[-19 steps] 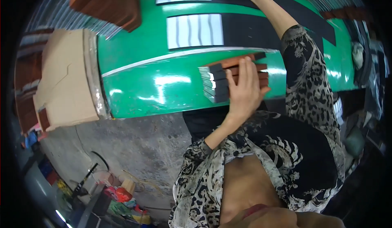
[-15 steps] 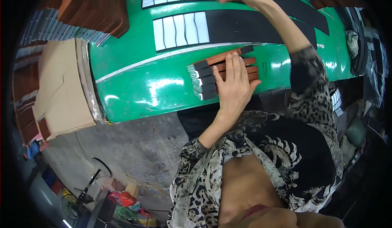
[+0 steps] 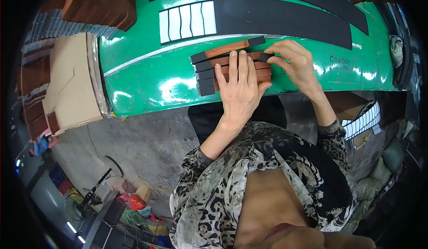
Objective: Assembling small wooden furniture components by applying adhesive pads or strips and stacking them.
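A group of narrow brown strips (image 3: 265,72) with black end pieces (image 3: 206,75) lies side by side on the green table (image 3: 147,88). My left hand (image 3: 238,86) rests flat across them, fingers spread. At their right end my right hand (image 3: 294,64) pinches a small black piece (image 3: 264,57) between thumb and fingers, against the end of one strip. The farthest brown strip (image 3: 227,49) lies at a slant, slightly apart from the others, and has black at both ends.
Beyond the strips lie two long black sheets (image 3: 285,19), their left parts showing white backing (image 3: 187,22). Brown curved pieces (image 3: 98,3) are stacked at the far left, above a cardboard sheet (image 3: 71,79). The table's near edge runs just in front of my body.
My right hand has come back from the far black sheets to the strips' right end, with a small black piece there. My left hand stays on the strips. The view has shifted.
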`<state>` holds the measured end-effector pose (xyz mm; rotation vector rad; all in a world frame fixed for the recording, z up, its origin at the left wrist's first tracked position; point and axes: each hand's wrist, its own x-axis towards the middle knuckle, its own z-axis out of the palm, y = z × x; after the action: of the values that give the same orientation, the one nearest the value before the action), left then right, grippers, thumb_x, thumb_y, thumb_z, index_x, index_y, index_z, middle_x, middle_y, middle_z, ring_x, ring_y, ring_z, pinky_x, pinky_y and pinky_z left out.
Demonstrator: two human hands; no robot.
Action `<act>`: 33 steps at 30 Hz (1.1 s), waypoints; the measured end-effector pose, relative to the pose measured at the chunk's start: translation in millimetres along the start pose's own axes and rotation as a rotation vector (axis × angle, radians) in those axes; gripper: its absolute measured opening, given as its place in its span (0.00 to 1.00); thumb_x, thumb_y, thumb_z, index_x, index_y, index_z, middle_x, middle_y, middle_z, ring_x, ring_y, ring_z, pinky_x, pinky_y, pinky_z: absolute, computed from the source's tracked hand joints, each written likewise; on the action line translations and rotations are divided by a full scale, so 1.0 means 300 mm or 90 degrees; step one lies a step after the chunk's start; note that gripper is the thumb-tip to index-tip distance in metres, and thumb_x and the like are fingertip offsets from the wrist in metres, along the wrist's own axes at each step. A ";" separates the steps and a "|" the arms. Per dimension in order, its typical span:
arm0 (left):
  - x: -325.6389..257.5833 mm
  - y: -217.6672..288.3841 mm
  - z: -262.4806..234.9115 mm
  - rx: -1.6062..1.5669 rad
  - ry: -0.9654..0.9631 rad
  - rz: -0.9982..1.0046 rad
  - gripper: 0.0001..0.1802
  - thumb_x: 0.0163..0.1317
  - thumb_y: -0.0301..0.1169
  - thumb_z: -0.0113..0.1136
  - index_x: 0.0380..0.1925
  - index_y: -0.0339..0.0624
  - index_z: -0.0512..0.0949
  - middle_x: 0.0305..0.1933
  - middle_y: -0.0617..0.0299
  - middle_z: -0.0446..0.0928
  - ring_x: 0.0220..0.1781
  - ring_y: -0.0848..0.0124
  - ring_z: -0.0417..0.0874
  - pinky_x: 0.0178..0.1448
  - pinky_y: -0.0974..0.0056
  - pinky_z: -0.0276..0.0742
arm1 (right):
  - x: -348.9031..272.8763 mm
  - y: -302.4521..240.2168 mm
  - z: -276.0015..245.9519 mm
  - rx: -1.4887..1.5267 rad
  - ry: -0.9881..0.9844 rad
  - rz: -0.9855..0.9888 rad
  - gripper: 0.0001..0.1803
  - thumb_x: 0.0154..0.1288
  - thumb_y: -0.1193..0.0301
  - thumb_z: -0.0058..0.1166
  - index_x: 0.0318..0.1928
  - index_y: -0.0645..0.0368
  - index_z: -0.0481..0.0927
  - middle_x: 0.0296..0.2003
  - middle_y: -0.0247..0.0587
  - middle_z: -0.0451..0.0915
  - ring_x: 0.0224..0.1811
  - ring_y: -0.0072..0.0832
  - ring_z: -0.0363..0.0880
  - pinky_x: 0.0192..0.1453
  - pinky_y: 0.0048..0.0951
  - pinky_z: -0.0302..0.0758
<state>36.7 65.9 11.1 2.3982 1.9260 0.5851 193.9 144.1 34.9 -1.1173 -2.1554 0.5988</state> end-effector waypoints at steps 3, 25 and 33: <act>-0.008 0.000 0.008 0.016 0.004 0.007 0.36 0.55 0.54 0.53 0.52 0.31 0.72 0.60 0.50 0.68 0.66 0.53 0.63 0.65 0.37 0.51 | 0.009 -0.011 0.009 -0.047 0.025 -0.050 0.12 0.45 0.73 0.64 0.34 0.58 0.81 0.29 0.35 0.78 0.30 0.31 0.75 0.33 0.29 0.73; -0.012 -0.006 0.016 0.008 0.009 0.001 0.36 0.57 0.54 0.51 0.52 0.32 0.72 0.61 0.50 0.68 0.67 0.55 0.63 0.67 0.37 0.48 | 0.032 -0.026 0.023 -0.112 0.001 -0.074 0.12 0.44 0.73 0.64 0.33 0.56 0.82 0.28 0.33 0.77 0.29 0.31 0.73 0.32 0.29 0.72; -0.016 -0.006 0.021 -0.004 0.014 -0.002 0.36 0.55 0.53 0.53 0.52 0.31 0.73 0.61 0.50 0.67 0.67 0.54 0.62 0.67 0.37 0.47 | 0.034 -0.023 0.028 -0.109 -0.003 -0.079 0.11 0.43 0.74 0.65 0.32 0.58 0.82 0.27 0.33 0.77 0.30 0.31 0.73 0.32 0.29 0.72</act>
<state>36.1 63.2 3.5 2.3960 1.9330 0.6194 179.5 148.0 36.6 -1.0606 -2.2955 0.3673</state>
